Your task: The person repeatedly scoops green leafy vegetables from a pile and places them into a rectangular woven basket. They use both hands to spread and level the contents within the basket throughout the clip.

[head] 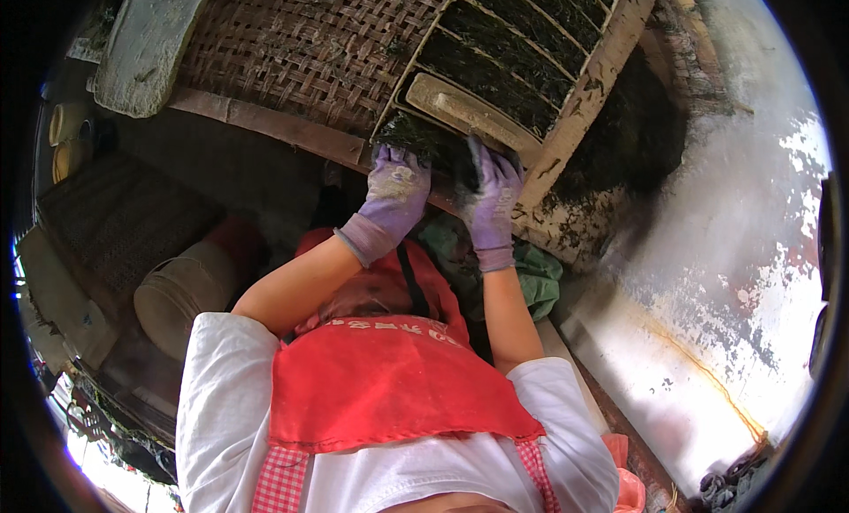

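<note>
Both hands wear purple, soiled work gloves. My left hand (pixel 401 181) rests at the near edge of a slatted wooden frame, its fingers on dark green plant strands (pixel 412 133) that look like seaweed. To its right, my right hand (pixel 493 184) reaches into the same near compartment, its fingers beside the strands. Whether either hand grips any of them is hidden. Just beyond my fingers, a worn trowel-shaped block with a raised ridge (pixel 474 118) lies in the frame (pixel 572 108). Thin slats divide more dark strands further back. A woven mat (pixel 298 55) adjoins the frame on the left.
A long pale board (pixel 149 45) lies across the mat's left side. A dark heap of strands (pixel 630 128) sits right of the frame, near a peeling wall (pixel 716 301). A green plastic bag (pixel 538 281) lies below my right hand. Buckets (pixel 176 301) stand at left.
</note>
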`<state>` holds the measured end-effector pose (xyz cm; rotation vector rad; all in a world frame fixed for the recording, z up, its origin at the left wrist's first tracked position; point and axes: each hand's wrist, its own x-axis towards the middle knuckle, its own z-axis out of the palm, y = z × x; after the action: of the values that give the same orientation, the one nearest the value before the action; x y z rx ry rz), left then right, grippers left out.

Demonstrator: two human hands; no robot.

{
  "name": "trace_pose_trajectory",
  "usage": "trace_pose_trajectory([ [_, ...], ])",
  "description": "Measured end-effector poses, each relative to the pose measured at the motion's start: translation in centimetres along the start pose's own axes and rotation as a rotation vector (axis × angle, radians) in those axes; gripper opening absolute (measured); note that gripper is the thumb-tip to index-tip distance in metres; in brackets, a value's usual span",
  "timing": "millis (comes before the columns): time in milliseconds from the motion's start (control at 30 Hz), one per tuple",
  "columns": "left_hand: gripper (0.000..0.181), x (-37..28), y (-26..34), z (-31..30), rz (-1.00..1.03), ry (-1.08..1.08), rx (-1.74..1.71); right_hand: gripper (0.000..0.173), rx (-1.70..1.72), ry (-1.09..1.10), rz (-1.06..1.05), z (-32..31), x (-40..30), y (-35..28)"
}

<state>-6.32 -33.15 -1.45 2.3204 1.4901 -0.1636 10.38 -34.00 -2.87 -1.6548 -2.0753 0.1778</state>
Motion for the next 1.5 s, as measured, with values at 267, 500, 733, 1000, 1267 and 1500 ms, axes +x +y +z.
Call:
trace_pose_trajectory([
  [267,0.05,-2.3,2.4,1.1,0.183,0.22,0.11,0.023,0.777,0.038,0.434,-6.7,0.4,-1.2],
  [500,0.05,-5.0,-2.8,-3.7,0.401,-0.105,-0.389,0.029,1.033,-0.291,0.368,0.9,3.8,-4.6],
  [733,0.048,-0.6,-8.0,-4.9,0.141,0.408,-0.112,0.034,0.185,0.044,0.314,-2.3,4.1,-1.7],
  [1000,0.053,-2.4,-14.7,-3.2,0.048,0.619,-0.625,0.044,-0.082,-0.2,0.026,-1.7,0.7,-2.0],
  [1267,0.075,0.6,-9.8,-7.3,0.398,0.272,-1.378,0.035,1.226,0.004,0.671,-6.7,8.5,-7.6],
  [1500,0.06,3.2,-14.1,-10.5,0.098,-0.07,-1.473,0.025,0.714,0.123,0.761,-4.7,-2.1,-8.2],
])
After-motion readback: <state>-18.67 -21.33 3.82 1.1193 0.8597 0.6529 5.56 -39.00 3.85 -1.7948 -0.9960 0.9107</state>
